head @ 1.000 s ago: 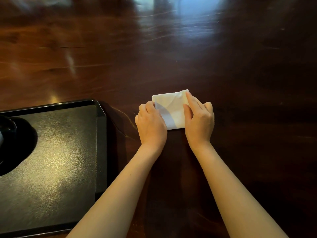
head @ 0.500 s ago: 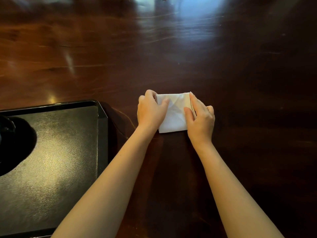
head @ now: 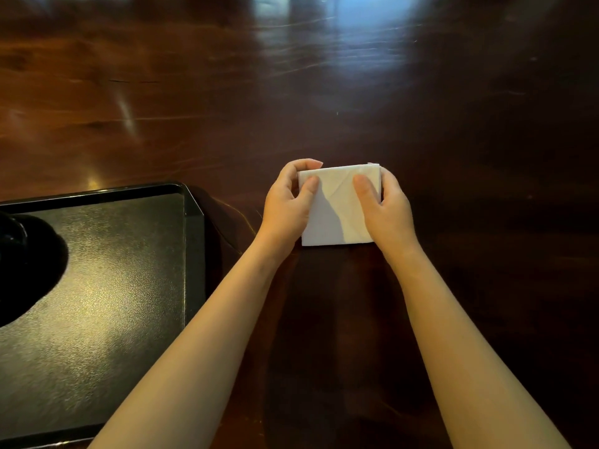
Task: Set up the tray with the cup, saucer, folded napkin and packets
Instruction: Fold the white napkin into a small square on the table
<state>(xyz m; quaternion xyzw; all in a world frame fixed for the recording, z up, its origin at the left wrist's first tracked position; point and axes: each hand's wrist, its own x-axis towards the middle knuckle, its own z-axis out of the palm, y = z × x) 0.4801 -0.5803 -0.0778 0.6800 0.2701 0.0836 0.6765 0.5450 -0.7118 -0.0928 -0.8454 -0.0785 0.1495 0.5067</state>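
Observation:
A white folded napkin [head: 337,215] lies as a small rectangle on the dark wooden table, right of the tray. My left hand [head: 287,205] pinches its left edge, thumb on top and fingers curled round the far corner. My right hand [head: 387,209] pinches its right edge the same way, thumb on top. The black tray [head: 129,286] sits at the lower left. On its left side stands a dark saucer [head: 35,270] with a dark cup [head: 9,234], both cut off by the frame edge. No packets are in view.
The glossy brown table [head: 356,92] stretches far and right of the napkin, with window glare at the top. The tray's raised right rim [head: 194,254] lies a hand's width left of my left forearm.
Both hands shifted from pressing flat on the napkin to pinching its two side edges. The napkin now lies squarer between them.

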